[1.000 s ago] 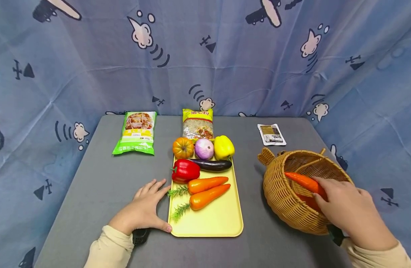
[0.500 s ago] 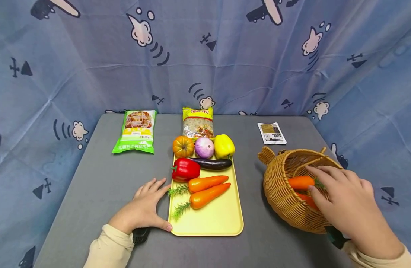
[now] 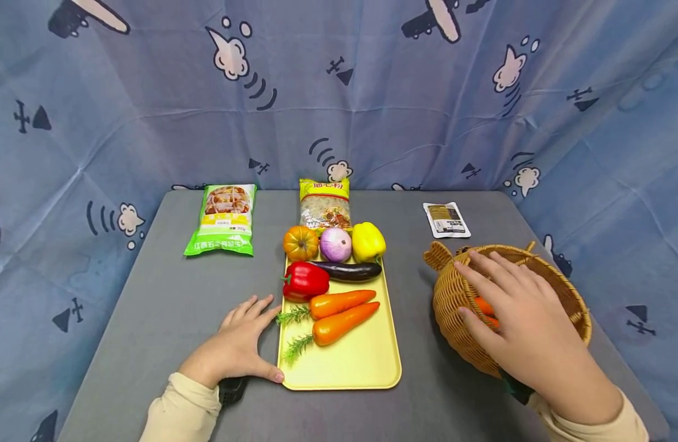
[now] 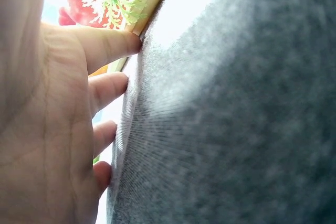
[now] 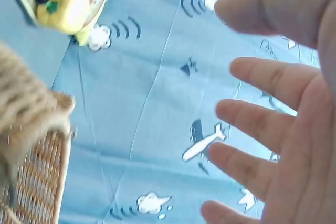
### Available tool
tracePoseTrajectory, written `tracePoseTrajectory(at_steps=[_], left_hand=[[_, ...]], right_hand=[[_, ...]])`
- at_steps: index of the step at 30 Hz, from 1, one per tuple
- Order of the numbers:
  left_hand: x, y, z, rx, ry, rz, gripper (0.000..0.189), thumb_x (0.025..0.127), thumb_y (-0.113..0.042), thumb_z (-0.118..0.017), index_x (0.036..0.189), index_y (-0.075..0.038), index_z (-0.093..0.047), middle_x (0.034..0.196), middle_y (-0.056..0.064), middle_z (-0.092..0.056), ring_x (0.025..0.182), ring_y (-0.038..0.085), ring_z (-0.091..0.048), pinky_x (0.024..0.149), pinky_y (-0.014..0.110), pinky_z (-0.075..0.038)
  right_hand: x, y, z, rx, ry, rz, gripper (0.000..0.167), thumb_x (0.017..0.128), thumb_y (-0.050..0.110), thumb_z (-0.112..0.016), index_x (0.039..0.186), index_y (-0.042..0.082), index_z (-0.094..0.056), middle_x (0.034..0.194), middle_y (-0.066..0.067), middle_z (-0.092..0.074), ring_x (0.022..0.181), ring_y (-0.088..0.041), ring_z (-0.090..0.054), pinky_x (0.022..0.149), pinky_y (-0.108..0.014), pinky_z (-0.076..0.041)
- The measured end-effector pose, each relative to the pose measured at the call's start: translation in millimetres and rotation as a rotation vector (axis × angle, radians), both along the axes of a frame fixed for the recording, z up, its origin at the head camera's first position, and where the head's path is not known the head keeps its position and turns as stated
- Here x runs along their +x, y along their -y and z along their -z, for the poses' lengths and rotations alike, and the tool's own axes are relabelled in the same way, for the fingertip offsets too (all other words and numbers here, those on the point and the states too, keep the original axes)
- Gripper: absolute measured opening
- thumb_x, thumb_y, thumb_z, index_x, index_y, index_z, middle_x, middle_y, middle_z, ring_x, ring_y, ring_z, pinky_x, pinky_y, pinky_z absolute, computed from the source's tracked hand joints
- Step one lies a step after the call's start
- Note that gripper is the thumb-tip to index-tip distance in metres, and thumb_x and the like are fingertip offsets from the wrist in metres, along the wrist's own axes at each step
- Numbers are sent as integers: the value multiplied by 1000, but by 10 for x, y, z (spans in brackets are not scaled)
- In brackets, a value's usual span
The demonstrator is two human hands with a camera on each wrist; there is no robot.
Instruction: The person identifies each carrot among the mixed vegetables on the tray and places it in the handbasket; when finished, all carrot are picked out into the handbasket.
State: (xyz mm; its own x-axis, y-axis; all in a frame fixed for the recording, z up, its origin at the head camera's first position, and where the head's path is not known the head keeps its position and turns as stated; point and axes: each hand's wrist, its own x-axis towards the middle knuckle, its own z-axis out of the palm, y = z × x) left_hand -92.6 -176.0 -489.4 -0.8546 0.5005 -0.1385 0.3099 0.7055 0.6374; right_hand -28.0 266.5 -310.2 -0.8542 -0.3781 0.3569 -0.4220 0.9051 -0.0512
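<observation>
My left hand (image 3: 236, 344) lies spread on the table, its thumb and index fingertip at the left rim of the yellow tray (image 3: 366, 368). On the tray are two orange carrots (image 3: 347, 324) with green tops, a red bell pepper (image 3: 306, 281), an eggplant (image 3: 352, 271), a pumpkin (image 3: 301, 244), a purple onion (image 3: 336, 245) and a yellow bell pepper (image 3: 368, 242). My right hand (image 3: 529, 334) is raised over the wicker basket (image 3: 455, 307), fingers extended and holding nothing. Bits of orange carrot (image 3: 484, 306) show inside the basket, mostly hidden by that hand.
A green food bag (image 3: 223, 221) lies at the back left. Behind the tray leans a yellow pasta bag (image 3: 325, 205). A small flat packet (image 3: 446, 220) sits beyond the basket. Patterned blue cloth (image 3: 339, 92) hangs along the table's back and sides.
My right hand gripped a carrot inside the basket, let it go there, then rose and shifted left over the basket with its fingers extended. My left hand stayed at the tray.
</observation>
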Motion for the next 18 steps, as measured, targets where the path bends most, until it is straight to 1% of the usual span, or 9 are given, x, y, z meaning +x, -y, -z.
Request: tracePoseTrajectory(at_steps=[2,3,6,7,9,11,13,15,18], left_hand=[[3,-6,-16,-1,0,4,135,54,-75,-95,163,-12,-46,172,16,-30,158,47,-16,121,71,-11],[3,-10,-25,-5,8,3,135,55,-74,-95,164,-12,-46,172,16,-29,158,47,-15,121,70,-11],[6,-21,-66,-19,26,4,133,56,-71,-97,164,-12,-46,172,16,-29,158,48,-15,121,72,-11],[8,-23,-77,-26,35,4,133,57,-70,-97,164,-12,-45,173,16,-29,159,47,-14,122,71,-10],[9,-28,-97,-41,45,1,132,57,-70,-97,165,-13,-44,173,14,-28,159,46,-14,122,70,-10],[9,-28,-108,-53,46,-2,133,57,-71,-96,165,-13,-44,173,14,-28,159,46,-14,123,70,-11],[8,-27,-110,-57,41,-5,133,57,-71,-96,165,-13,-44,173,14,-28,159,46,-15,123,70,-11],[3,-24,-100,-61,36,-7,133,57,-71,-97,165,-14,-44,173,14,-28,159,45,-15,123,70,-11],[-2,-26,-88,-59,37,-2,133,57,-71,-96,165,-14,-43,173,13,-28,159,45,-14,123,70,-11]], right_hand=[[-19,77,18,-7,-2,-36,74,88,33,-83,156,15,-58,160,-16,-50,145,-49,-44,114,-72,-32],[-30,118,28,-11,-2,-51,73,93,41,-79,158,17,-56,163,-15,-47,147,-48,-42,116,-71,-30],[-55,251,55,-24,1,-94,72,104,62,-58,161,19,-51,166,-13,-43,149,-47,-40,121,-69,-26],[-62,300,64,-25,4,-106,73,104,64,-56,162,19,-50,167,-12,-42,149,-47,-40,120,-69,-27],[-78,403,87,-20,21,-125,74,104,62,-60,163,18,-49,169,-11,-39,150,-47,-39,120,-70,-27],[-99,510,121,-11,35,-147,76,99,49,-74,163,17,-48,170,-11,-38,151,-46,-38,119,-71,-28],[-125,620,170,-1,50,-166,84,90,37,-85,163,17,-49,170,-10,-37,152,-45,-37,119,-71,-28],[-160,727,232,0,57,-190,84,89,35,-86,162,17,-50,170,-10,-38,152,-44,-37,118,-71,-29],[-208,866,352,8,89,-208,81,92,39,-84,162,19,-50,171,-8,-37,153,-41,-37,120,-69,-28]])
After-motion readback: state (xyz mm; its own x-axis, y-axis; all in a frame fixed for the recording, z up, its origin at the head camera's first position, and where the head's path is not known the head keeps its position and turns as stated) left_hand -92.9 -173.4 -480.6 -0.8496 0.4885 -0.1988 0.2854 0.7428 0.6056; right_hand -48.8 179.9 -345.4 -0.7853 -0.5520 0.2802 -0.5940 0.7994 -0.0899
